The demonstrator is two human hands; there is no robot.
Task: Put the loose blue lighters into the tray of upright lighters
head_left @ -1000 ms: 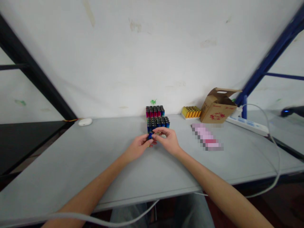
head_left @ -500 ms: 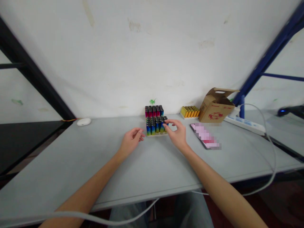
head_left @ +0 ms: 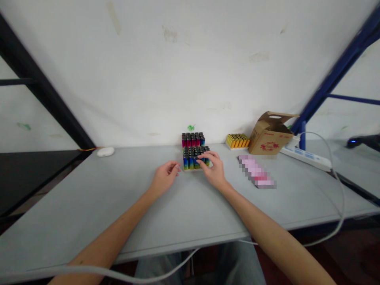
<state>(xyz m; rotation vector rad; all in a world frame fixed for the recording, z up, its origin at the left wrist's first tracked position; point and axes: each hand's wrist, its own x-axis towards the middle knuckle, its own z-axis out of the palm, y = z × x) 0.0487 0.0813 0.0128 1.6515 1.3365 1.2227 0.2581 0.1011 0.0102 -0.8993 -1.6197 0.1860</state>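
Observation:
Blue-green batteries with dark tops (head_left: 189,161) stand upright in rows in a pale tray in the middle of the table. Directly behind them is a block of pink-red batteries (head_left: 192,140), also upright. My right hand (head_left: 213,168) reaches over the front right of the blue-green rows, its thumb and index finger touching the top of a front battery; whether it grips one is hard to tell. Left of the tray, my left hand (head_left: 166,174) hovers near its corner with fingers curled and thumb near the fingertips; anything between them is too small to make out.
Yellow batteries (head_left: 238,141) in a white tray stand at the back right, beside an open cardboard box (head_left: 270,136). A phone (head_left: 255,172) lies before them. A power strip (head_left: 310,157) with a cable is farther right. A white case (head_left: 105,152) lies at the back left.
My right hand has moved left along the front row of blue-green batteries. My left hand has hardly moved, its fingers slightly more curled.

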